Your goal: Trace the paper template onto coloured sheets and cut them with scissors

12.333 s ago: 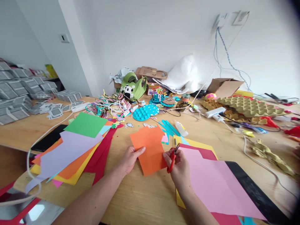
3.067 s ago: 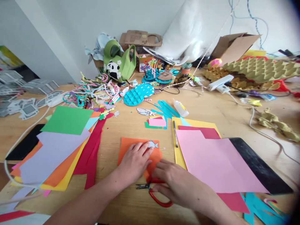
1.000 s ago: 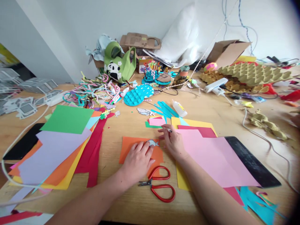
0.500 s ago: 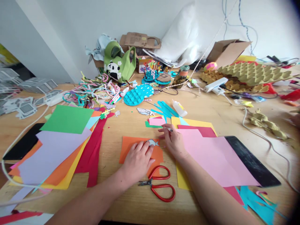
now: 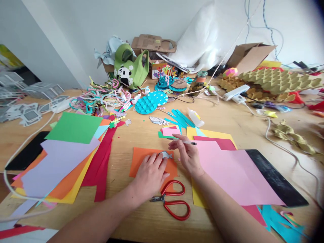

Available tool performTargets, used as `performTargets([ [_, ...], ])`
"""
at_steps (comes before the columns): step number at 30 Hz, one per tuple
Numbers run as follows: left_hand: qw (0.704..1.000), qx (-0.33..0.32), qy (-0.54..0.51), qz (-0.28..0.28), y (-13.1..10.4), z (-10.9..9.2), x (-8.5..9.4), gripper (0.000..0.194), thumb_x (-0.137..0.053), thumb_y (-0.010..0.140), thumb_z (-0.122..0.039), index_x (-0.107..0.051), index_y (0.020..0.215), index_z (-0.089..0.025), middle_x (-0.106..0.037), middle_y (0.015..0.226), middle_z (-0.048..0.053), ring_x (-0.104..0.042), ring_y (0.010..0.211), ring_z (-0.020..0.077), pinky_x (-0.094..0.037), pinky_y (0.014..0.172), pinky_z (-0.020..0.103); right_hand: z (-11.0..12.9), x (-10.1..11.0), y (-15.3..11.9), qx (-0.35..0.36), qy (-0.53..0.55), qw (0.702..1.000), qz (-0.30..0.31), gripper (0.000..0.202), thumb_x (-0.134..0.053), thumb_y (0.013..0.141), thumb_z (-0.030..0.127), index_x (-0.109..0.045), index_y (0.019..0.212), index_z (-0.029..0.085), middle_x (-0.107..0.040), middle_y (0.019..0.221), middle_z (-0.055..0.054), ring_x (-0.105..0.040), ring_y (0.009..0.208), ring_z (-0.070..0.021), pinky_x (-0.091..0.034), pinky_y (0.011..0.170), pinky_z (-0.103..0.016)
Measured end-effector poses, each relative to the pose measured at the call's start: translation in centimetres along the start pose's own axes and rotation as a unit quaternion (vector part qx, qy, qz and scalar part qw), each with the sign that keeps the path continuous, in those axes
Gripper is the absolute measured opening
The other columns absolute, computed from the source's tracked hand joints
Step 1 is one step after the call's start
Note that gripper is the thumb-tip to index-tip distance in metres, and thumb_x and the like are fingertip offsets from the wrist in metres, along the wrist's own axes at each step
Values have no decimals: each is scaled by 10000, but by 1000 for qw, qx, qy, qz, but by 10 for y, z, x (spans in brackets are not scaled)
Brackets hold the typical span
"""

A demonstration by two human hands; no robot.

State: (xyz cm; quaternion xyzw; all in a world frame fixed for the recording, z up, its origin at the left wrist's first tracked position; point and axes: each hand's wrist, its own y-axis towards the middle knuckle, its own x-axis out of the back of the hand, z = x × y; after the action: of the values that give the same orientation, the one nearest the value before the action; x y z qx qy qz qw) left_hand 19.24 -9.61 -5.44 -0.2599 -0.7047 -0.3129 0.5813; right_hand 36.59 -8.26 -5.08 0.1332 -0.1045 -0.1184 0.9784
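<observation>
My left hand lies flat on an orange sheet of paper, its fingertips resting at the edge of a small pale-blue fish cutout. The tail of the fish shows to the right of the fingers. To the right of the sheet, my right hand is raised a little and pinches a pen, held nearly level across the fingers. Red-handled scissors rest on the table below the orange sheet, close to my left wrist.
Stacked coloured paper lies on the left. Pink paper overlaps a dark tablet-like slab on the right. Beyond my hands are small paper pieces, a glue bottle and blue strips. A white cable crosses the right side.
The pen has turned in my right hand and now lies sideways, with more of it showing. My left hand stays on the orange paper and the fish cutout.
</observation>
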Motion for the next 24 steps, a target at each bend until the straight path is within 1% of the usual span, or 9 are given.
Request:
performTargets([
  [3,1000,-1,1,-5,0,-1,-1,494,-504,903,-394,-467,1323,-137,-506,1338,121,-447,1168,286,-379,975,441,3,-3,1,-20,0,1000,-1,306,-456,924,434,-629,937,182,-638,771,-39,-634,697,-157,-526,652,-300],
  [5,1000,-2,1,-5,0,-1,-1,495,-512,900,-388,-471,1320,-129,-510,1332,124,-442,1174,287,-379,977,436,3,-5,2,-45,8,999,-3,269,-533,880,434,-609,829,182,-620,686,-22,-617,650,-155,-501,603,-279],
  [7,1000,2,4,-6,0,-3,-1,486,-519,899,-379,-479,1309,-121,-514,1326,128,-443,1170,288,-392,959,431,3,-7,4,-67,23,997,-3,242,-609,824,424,-569,769,191,-598,635,1,-589,591,-144,-473,557,-261],
  [9,1000,6,9,-7,1,-4,-1,471,-523,897,-373,-493,1291,-117,-517,1320,135,-461,1143,286,-418,913,425,2,-8,6,-85,36,996,7,234,-645,789,408,-557,757,194,-584,632,13,-562,561,-132,-447,530,-249],
  [12,1000,9,18,-6,1,-6,1,458,-528,895,-372,-508,1271,-110,-524,1306,140,-494,1078,273,-443,843,411,-2,-10,8,-127,51,990,23,238,-671,750,406,-593,774,183,-589,665,6,-532,556,-125,-422,506,-241],
  [14,1000,8,23,-7,1,-7,2,460,-532,892,-375,-514,1262,-103,-535,1288,144,-498,1065,269,-444,834,406,-4,-11,8,-150,60,986,28,268,-690,725,418,-612,798,173,-593,671,0,-518,552,-126,-409,496,-242],
  [16,1000,6,28,-12,1,-8,2,451,-531,892,-381,-531,1242,-96,-546,1270,151,-487,1092,272,-430,864,410,-7,-12,7,-151,59,986,37,290,-672,743,443,-615,814,167,-586,657,-1,-509,547,-127,-402,495,-245],
  [19,999,5,34,-15,1,-9,1,423,-513,900,-386,-559,1208,-100,-552,1262,153,-474,1118,273,-414,893,416,-10,-13,5,-128,17,990,48,308,-583,821,479,-603,824,171,-565,624,3,-513,547,-134,-401,502,-250],
  [24,999,18,47,-5,1,-11,3,451,-508,899,-388,-545,1244,-99,-554,1266,149,-520,946,252,-439,769,391,-12,-15,3,-85,-100,989,70,273,-478,899,431,-580,842,186,-616,685,-15,-567,590,-148,-416,543,-255],
])
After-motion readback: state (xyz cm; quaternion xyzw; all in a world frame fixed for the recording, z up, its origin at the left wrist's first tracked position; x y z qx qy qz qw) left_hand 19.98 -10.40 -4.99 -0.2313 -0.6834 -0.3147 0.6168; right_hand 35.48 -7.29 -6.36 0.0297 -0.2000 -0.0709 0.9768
